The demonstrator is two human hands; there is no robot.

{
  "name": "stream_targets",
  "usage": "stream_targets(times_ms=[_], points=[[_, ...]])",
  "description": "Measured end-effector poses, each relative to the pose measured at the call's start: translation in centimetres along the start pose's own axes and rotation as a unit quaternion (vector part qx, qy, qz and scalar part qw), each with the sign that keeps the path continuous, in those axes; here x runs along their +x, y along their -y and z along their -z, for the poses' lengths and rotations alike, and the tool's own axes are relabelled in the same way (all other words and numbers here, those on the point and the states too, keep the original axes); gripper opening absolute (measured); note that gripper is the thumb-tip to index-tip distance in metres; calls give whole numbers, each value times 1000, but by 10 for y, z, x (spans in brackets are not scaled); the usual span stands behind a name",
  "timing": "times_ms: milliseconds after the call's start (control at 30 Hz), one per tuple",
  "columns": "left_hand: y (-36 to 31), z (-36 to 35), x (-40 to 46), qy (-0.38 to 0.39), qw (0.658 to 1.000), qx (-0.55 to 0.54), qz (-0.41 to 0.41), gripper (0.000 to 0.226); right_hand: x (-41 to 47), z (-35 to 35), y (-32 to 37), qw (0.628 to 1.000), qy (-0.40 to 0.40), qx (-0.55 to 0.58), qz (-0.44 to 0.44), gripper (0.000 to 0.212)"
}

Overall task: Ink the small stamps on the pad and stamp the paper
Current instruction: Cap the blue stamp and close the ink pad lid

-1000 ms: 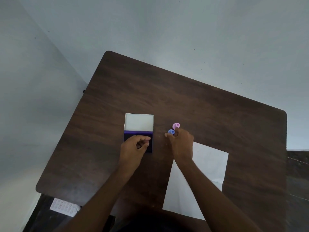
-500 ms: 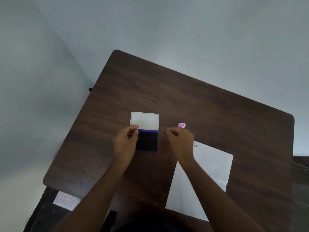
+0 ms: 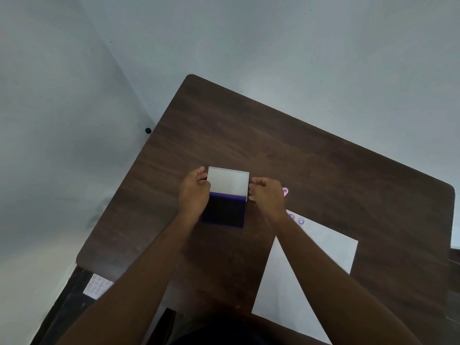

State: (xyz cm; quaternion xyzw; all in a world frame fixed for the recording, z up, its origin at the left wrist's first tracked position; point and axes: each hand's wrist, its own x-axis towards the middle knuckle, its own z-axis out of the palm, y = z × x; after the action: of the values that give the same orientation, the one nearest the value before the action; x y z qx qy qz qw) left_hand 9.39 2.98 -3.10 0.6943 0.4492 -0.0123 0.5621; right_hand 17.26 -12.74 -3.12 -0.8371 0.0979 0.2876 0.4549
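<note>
1. The worktop [image 3: 298,150] was a dark brown slab with wood grain and rounded corners, set against pale walls.
2. A plain white sheet of paper [image 3: 323,247] lay flat near its right front, with two small purple marks at its far corner, one a smiley face [image 3: 301,221].
3. The ink pad [image 3: 224,212] sat at the middle, a square case with a dark purple inked face and its white lid [image 3: 228,181] hinged open and standing at the far edge.
4. The left hand [image 3: 194,195] curled at the lid's left edge, fingers bent and touching it; the right hand [image 3: 267,195] curled at the right edge, fingers loosely bent, contact unclear.
5. A small pink stamp [image 3: 285,191] peeked out just beyond the right hand.
</note>
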Motion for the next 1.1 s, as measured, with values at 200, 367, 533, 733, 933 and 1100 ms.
stream_targets(times_ms=[200,367,533,733,933,1100], points=[[1,5,1,5,999,-34,8,44,0,0,5,998,3,55,-16,29],[2,16,-14,-2,998,-66,-16,38,-11,8,4,999,-5,36,5,25],[15,27,-38,-15,997,-72,-39,34,-30,15,-3,998,-13,53,17,20],[36,31,-59,-40,994,-97,-11,25,-44,13,-20,997,-4,77,-4,18],[54,29,-65,-32,998,-54,15,18,-47,8,-38,999,11,40,-17,14],[59,27,-65,-30,999,-27,26,30,-46,4,-43,999,14,30,-17,9]])
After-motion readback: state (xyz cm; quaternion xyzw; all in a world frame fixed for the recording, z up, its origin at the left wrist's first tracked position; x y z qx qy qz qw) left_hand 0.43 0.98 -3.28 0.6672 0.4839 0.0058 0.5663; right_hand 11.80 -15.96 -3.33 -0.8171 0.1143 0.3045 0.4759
